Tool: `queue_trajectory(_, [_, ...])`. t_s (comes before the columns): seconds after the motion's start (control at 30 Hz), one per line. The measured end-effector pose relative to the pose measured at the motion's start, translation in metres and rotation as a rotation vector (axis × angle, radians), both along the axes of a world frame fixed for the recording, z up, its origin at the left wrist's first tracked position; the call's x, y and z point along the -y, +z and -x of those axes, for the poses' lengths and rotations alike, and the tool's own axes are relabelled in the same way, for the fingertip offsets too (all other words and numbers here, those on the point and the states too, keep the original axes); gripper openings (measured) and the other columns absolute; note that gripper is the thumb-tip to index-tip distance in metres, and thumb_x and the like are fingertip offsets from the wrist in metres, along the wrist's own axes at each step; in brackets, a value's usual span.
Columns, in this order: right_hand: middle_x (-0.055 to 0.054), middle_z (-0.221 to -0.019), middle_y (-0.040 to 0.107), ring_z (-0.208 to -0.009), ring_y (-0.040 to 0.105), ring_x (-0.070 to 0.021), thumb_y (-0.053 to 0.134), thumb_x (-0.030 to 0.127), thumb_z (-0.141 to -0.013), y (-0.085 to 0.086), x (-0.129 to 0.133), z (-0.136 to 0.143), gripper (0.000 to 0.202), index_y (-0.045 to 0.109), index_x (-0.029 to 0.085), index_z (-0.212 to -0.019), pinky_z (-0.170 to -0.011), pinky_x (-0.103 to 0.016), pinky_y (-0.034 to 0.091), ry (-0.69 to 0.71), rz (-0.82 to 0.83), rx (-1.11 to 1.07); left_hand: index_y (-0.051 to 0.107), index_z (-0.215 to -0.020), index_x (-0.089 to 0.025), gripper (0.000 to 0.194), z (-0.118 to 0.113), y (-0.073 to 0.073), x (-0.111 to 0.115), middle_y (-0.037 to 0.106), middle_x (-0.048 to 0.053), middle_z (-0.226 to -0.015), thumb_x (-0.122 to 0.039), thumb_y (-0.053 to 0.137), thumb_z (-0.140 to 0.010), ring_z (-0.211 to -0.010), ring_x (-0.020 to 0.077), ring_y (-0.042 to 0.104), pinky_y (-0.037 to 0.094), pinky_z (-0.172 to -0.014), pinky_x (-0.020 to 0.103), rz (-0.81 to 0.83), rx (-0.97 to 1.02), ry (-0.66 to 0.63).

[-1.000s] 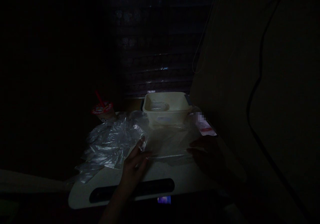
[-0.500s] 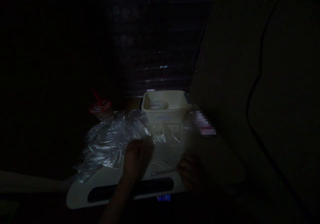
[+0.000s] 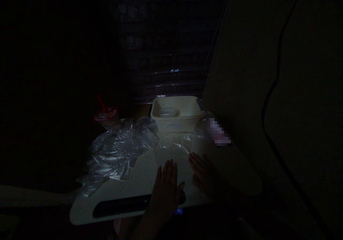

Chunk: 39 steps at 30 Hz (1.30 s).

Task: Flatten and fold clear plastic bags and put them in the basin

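Two bare hands, both with fingers out straight, nothing seen clamped; dim frame. Clear plastic bag (image 3: 171, 148) lies flat on the desk (image 3: 143, 174), centre of frame, just below the cream tub (image 3: 177, 125). Left hand (image 3: 165, 190), lower centre, palm down, fingers together, thumb apart, fingertips pointing up-frame at the bag's near part. Right hand (image 3: 205, 175), right of it, fingers together, angled up-left toward the bag's right side; too dark to tell if it's touching. Bag is straight up-frame from left hand, up-left from right hand; left looks nearer. Long axis seems to run up and down the frame, edges too faint to be sure. Crumpled plastic bags (image 3: 115, 154) left of it, red-lidded cup (image 3: 105, 115) beyond those, clear packet (image 3: 168, 111) inside tub.
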State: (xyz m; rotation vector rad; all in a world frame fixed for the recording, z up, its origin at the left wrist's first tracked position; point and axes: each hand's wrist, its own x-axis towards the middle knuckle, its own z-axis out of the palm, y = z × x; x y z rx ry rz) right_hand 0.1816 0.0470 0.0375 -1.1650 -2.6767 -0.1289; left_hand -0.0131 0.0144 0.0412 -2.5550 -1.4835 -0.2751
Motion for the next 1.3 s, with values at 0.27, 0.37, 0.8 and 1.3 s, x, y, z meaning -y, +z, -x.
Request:
queue_trajectory(0.27, [-0.017, -0.12, 0.043, -0.115, 0.032, -0.0274, 0.031, 0.027, -0.08, -0.001, -0.024, -0.019, 0.04, 0.044, 0.008, -0.113, -0.091, -0.051, 0.019, -0.208, -0.149, 0.012, 0.026, -0.126, -0.016, 0.05, 0.003, 0.0, 0.011, 0.031, 0.014, -0.13, -0.034, 0.037, -0.081, -0.12, 0.0269, 0.024, 0.029, -0.091, 0.043, -0.067, -0.032, 0.018])
queue_trajectory(0.37, [-0.013, -0.129, 0.032, -0.12, 0.022, -0.024, 0.032, 0.028, -0.081, 0.01, -0.025, -0.005, 0.045, 0.034, 0.009, -0.122, -0.094, -0.046, 0.02, -0.039, -0.069, 0.036, 0.027, -0.126, -0.017, 0.049, 0.001, -0.002, 0.012, 0.032, 0.012, -0.13, -0.034, 0.038, -0.081, -0.119, 0.0273, 0.025, 0.028, -0.091, 0.043, -0.08, -0.044, 0.007])
queue_trajectory(0.8, [-0.016, -0.123, 0.041, -0.114, 0.034, -0.0235, 0.033, 0.027, -0.081, 0.003, -0.072, -0.008, 0.041, 0.041, 0.006, -0.115, -0.092, -0.047, 0.022, -0.111, -0.054, 0.012, 0.033, -0.123, -0.021, 0.049, 0.003, 0.001, 0.018, 0.039, 0.009, -0.126, -0.043, 0.033, -0.08, -0.117, 0.0247, 0.031, 0.026, -0.09, 0.04, -0.098, -0.009, 0.026])
queue_trajectory(1.3, [-0.011, -0.13, 0.031, -0.119, 0.026, -0.0191, 0.026, 0.035, -0.084, 0.017, -0.067, 0.038, 0.048, 0.028, 0.01, -0.124, -0.096, -0.046, 0.016, 0.159, 0.093, 0.046, 0.028, -0.126, -0.021, 0.052, 0.002, -0.001, 0.023, 0.036, 0.009, -0.128, -0.041, 0.037, -0.079, -0.117, 0.0265, 0.029, 0.026, -0.09, 0.042, -0.07, -0.017, 0.014])
